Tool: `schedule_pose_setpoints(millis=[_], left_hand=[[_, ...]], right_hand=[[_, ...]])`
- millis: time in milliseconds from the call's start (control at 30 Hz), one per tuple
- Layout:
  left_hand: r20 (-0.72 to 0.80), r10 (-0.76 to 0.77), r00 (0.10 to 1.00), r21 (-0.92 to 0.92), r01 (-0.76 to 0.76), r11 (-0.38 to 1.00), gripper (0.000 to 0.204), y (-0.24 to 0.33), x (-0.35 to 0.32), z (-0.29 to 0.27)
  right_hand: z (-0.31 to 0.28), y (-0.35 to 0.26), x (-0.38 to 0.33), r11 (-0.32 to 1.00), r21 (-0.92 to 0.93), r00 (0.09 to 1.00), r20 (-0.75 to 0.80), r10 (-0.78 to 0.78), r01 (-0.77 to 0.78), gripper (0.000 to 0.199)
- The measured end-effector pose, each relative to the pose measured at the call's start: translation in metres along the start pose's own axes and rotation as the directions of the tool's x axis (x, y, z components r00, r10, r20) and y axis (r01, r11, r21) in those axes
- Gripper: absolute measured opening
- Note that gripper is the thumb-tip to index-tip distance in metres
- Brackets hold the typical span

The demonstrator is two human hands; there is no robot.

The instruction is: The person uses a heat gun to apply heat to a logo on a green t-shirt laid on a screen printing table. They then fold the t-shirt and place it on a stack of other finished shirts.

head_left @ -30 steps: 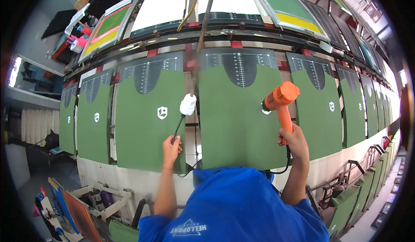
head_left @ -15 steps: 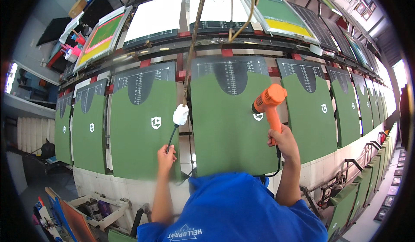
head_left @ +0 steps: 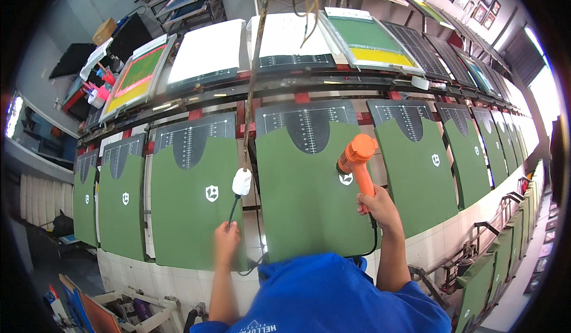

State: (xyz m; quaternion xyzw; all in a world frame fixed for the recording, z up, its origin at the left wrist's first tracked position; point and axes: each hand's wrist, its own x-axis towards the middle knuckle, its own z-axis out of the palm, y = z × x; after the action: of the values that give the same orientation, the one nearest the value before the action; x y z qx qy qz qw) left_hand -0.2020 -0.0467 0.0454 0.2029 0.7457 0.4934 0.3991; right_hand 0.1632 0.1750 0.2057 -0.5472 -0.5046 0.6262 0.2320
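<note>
My right hand (head_left: 379, 207) is wrapped round the handle of an orange heat gun (head_left: 360, 150). The gun's dark nozzle points left, over the white shield print on a green shirt panel (head_left: 303, 214), and partly hides that print. This panel lies on a dark board (head_left: 306, 119) with white ruler marks. On the left, my left hand (head_left: 226, 241), slightly blurred, pinches a black power cord (head_left: 234, 209) just below a white socket (head_left: 241, 182). The socket hangs at the lower end of a long brown cable or rod (head_left: 253, 89), in front of another green panel (head_left: 193, 226).
More green panels with shield prints lie on boards to both sides. Beyond a dark rail (head_left: 285, 86) stand printing screens (head_left: 373, 41) and white sheets (head_left: 205, 50). Loose cables (head_left: 309, 6) dangle overhead. The gun's cord (head_left: 375, 238) loops down by my blue shirt.
The view has tilted up, so the boards and panels sit lower in the picture. Both hands keep their holds, and the heat gun stays over the same print.
</note>
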Motion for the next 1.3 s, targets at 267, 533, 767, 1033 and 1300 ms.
schedule_pose_setpoints(millis=[267, 533, 767, 1033, 1300], left_hand=[[-0.002, 0.0, 1.0, 0.001, 0.0, 1.0, 0.029, -0.002, -0.001, -0.002], [-0.013, -0.012, 1.0, 0.117, 0.014, 0.993, 0.027, 0.002, -0.001, -0.002], [0.008, 0.015, 1.0, 0.167, -0.017, 0.986, 0.03, -0.003, 0.003, -0.003], [0.197, 0.387, 0.901, 0.451, -0.434, 0.78, 0.029, -0.044, -0.022, -0.025], [-0.011, 0.148, 0.989, 0.492, -0.123, 0.862, 0.028, -0.043, -0.079, -0.119]], right_hand=[[-0.005, 0.005, -0.017, 0.998, -0.054, 0.999, -0.002, 0.037, -0.037, 0.025], [-0.011, 0.006, -0.037, 0.999, -0.011, 0.999, -0.028, 0.045, -0.046, 0.025], [-0.022, 0.021, -0.039, 0.998, 0.058, 1.0, -0.021, 0.023, -0.022, 0.024], [-0.02, 0.029, -0.01, 0.981, 0.168, 0.994, -0.075, -0.084, 0.095, 0.027], [0.019, 0.03, -0.016, 0.929, 0.346, 0.989, -0.113, -0.096, 0.13, 0.036]])
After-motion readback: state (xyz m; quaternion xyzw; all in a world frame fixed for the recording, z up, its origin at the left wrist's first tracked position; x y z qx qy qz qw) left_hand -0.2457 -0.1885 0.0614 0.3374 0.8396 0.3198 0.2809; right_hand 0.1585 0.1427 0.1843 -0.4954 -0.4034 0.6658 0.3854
